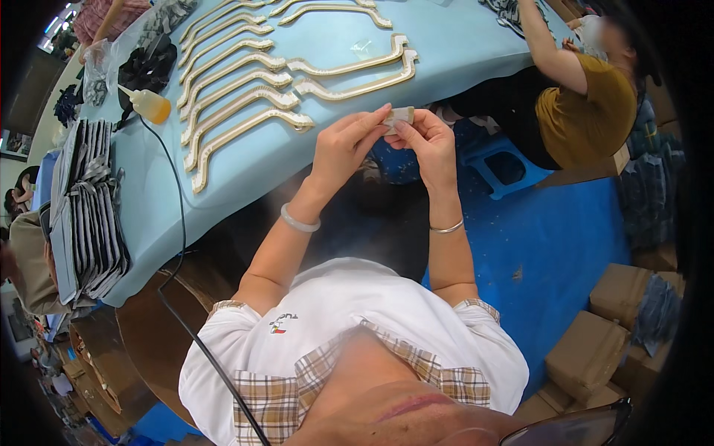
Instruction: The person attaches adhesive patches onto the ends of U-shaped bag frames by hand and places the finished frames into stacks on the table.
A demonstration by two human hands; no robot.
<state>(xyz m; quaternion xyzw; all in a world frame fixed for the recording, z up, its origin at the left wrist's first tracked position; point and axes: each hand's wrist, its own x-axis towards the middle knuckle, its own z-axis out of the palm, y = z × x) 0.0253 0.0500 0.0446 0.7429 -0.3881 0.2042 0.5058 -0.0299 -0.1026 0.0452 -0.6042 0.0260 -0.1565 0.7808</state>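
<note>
small beige piece (402, 115) | pinched between both hands (345, 145) | beside pale-blue table (256, 167)

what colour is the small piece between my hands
Pale beige; the small piece shows best in the head view.

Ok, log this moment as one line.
left fingers: pinching small pale piece | right fingers: pinching same piece | on light-blue table: curved pale strips, bottle of yellow liquid
</note>
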